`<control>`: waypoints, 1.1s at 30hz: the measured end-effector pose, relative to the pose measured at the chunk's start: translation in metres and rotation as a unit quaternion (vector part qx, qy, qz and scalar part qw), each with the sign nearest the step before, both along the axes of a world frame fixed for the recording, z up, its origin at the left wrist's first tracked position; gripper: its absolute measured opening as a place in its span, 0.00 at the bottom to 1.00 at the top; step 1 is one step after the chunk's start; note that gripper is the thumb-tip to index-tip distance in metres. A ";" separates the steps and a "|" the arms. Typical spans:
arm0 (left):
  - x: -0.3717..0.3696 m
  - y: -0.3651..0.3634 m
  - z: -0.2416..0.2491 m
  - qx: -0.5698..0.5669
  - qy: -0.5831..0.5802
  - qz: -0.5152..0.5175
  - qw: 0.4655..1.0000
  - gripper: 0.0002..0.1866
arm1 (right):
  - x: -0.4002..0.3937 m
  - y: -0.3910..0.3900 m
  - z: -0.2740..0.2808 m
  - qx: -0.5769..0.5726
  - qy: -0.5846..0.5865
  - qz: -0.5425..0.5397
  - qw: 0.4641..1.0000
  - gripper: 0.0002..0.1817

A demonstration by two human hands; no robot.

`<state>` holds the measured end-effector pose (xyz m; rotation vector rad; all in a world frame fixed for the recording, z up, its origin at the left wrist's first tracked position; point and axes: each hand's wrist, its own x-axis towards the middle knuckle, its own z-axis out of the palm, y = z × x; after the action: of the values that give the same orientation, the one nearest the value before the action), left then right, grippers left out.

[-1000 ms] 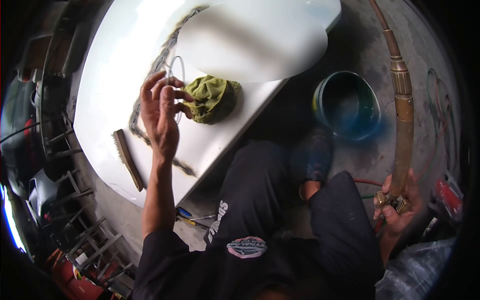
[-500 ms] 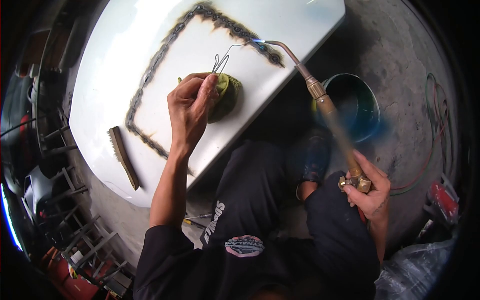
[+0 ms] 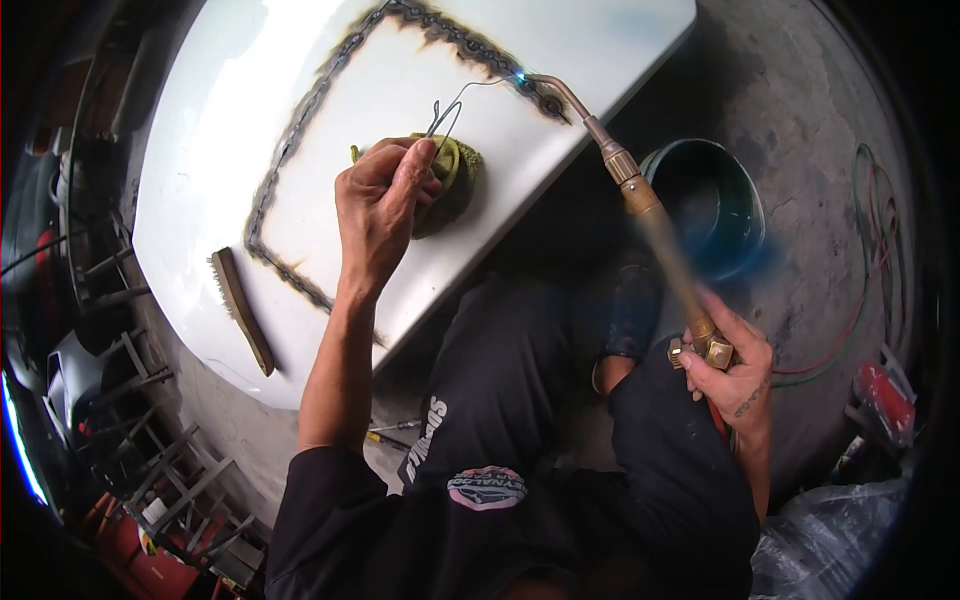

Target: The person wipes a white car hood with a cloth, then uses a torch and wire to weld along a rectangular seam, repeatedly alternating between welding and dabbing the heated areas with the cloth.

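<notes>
My left hand (image 3: 385, 205) pinches a bent thin wire (image 3: 457, 105), whose far end reaches the flame. In my right hand (image 3: 735, 365) is a brass gas torch (image 3: 655, 220), gripped near its valve knobs. A small blue-white flame burns at the torch tip, against the chain (image 3: 320, 95). That chain lies along a scorched, angular line on a white painted panel (image 3: 400, 270). Just beyond my left hand sits a crumpled yellow-green cloth (image 3: 462, 165), partly hidden by the fingers. A wire brush with a wooden handle (image 3: 243, 315) rests on the panel at left.
A dark green bucket (image 3: 715, 205) stands on the concrete floor right of the panel. Red and green hoses (image 3: 880, 230) run along the floor at far right. Clear plastic sheeting (image 3: 830, 540) lies at lower right. Metal racks (image 3: 150, 430) stand at left.
The torch tip has shifted slightly, and its flame now meets the wire's end at the chain. My right hand has moved a little left and up. The left hand keeps its pinch.
</notes>
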<state>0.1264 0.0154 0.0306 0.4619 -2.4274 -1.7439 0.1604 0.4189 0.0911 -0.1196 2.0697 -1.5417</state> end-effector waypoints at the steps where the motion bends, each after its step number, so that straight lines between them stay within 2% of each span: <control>1: 0.000 0.000 -0.001 0.000 -0.001 0.000 1.000 0.19 | 0.000 0.000 0.000 0.002 -0.005 -0.002 1.000 0.42; 33: -0.002 0.001 -0.004 0.008 -0.009 -0.008 1.000 0.19 | -0.001 -0.002 0.000 0.017 0.013 0.006 1.000 0.41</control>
<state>0.1247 0.0161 0.0267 0.4640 -2.4371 -1.7748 0.1590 0.4172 0.0916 -0.1390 2.1110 -1.5040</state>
